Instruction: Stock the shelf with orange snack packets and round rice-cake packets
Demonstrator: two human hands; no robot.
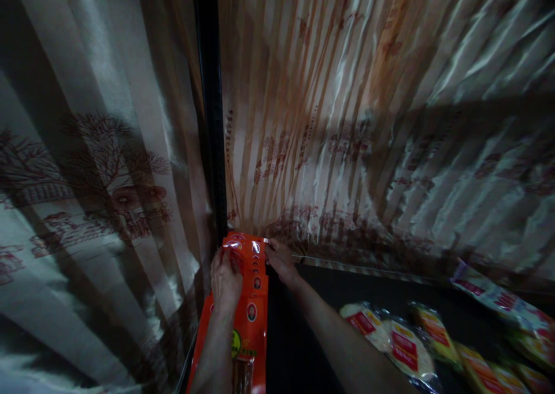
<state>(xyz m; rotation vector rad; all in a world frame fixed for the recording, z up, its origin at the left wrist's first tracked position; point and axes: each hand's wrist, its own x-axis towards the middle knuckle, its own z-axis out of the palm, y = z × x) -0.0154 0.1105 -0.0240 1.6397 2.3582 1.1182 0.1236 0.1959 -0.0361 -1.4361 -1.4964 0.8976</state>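
Note:
At the far end of a row of overlapping orange packets (256, 348), both hands are on the topmost orange packet (247, 269). My left hand (226, 281) covers its left side, fingers bent and closed on it; the thumb is hard to make out. At the upper right corner, my right hand (281, 261) pinches the edge between thumb and fingers. The packets carry small oval portraits, and the nearest shows a yellow-green round label and a see-through window with brown sticks. My left forearm hides part of the row.
A black surface (312, 336) lies under the packets. To the right are clear packs of round pale food (405, 348), yellow-orange packs (436, 330) and a long white-and-purple pack (498, 295). A black upright post (211, 105) and printed, crinkled sheeting (295, 122) enclose the corner.

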